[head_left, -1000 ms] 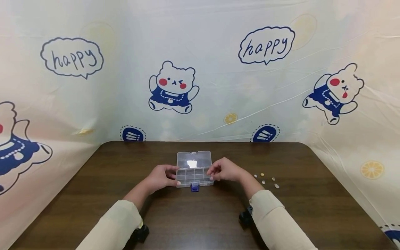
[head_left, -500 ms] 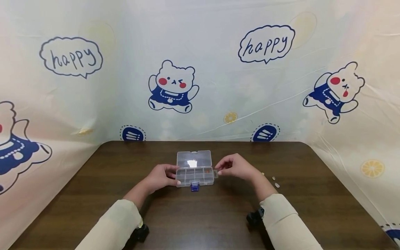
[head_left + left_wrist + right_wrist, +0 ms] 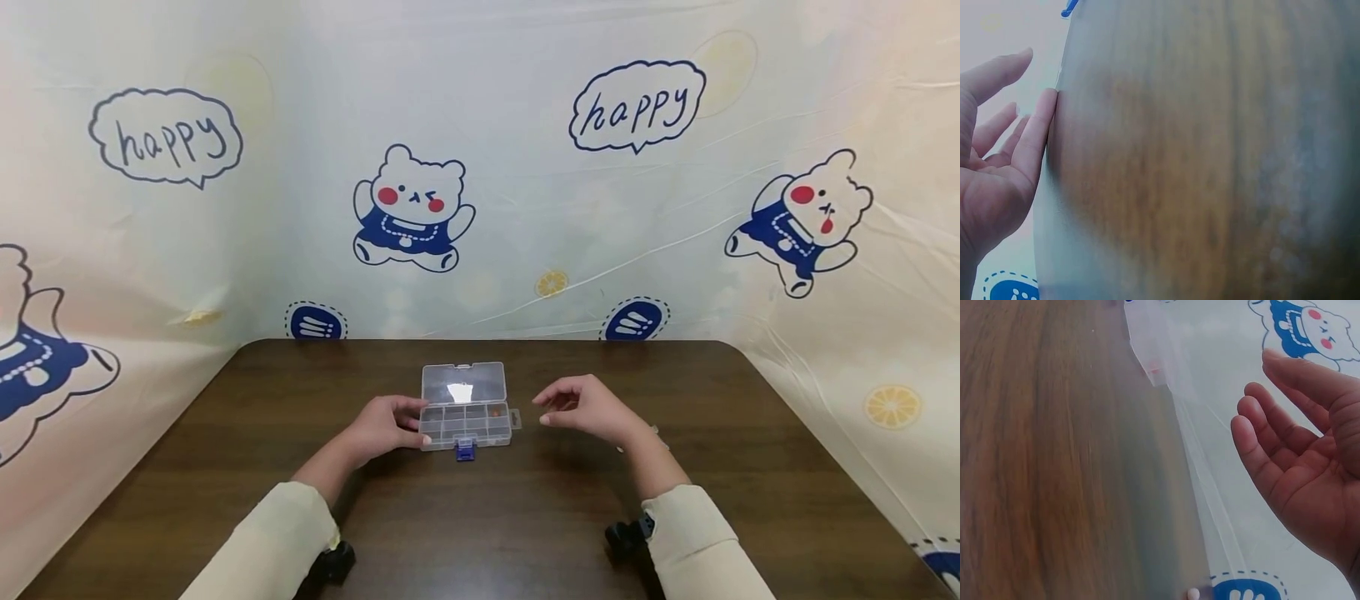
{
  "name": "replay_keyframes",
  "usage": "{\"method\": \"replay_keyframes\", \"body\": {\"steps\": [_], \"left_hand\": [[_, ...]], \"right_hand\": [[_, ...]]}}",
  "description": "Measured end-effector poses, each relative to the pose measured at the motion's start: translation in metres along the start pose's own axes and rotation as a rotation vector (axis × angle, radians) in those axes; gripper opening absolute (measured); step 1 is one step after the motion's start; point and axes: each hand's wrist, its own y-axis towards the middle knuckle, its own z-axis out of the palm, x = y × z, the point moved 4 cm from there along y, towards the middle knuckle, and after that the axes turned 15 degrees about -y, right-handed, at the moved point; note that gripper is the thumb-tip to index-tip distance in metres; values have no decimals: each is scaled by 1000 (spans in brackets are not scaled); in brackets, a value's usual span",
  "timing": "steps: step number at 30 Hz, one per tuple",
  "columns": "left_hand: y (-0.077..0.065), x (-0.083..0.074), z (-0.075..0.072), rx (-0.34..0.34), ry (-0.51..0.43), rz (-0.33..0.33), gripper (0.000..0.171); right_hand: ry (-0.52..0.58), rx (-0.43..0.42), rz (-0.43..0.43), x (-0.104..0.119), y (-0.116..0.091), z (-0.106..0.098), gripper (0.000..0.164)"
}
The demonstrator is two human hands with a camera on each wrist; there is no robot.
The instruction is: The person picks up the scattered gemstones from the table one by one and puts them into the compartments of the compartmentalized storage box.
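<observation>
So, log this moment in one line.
left hand: holding box; right hand: empty, clear of box; lid: open; orange piece: in box, back right; pale bits: beside right forearm

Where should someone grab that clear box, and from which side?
Probably grip the box by its right end, coming from the right: that end is free, with a tab jutting out, while the left hand holds the opposite end.

Left arm (image 3: 262,542) and right arm (image 3: 708,542) are extended toward the far edge of the surface (image 3: 480,533). Left grip (image 3: 378,425) is held C-shaped; right grip (image 3: 592,408) is raised, fingers (image 3: 1252,447) loosely bent.
</observation>
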Motion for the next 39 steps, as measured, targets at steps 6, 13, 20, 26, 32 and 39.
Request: {"method": "replay_keyframes", "body": {"steps": [6,13,20,26,32,39], "left_hand": [[0,0,0,3,-3,7,64],[0,1,0,-2,5,2,62],[-1,2,0,1,2,-6,62],[1,1,-2,1,-2,3,62],[2,1,-3,11,-7,1,63],[1,0,-2,11,-18,7,64]], "right_hand": [[19,-33,-2,-12,-7,-4,20],[-5,-54,-20,-16,-16,-9,19],[4,-69,10,-20,-27,-15,21],[14,-88,24,-29,-35,-20,25],[0,-104,29,-34,-41,-27,25],[-15,-121,44,-39,-48,-32,26]]}}
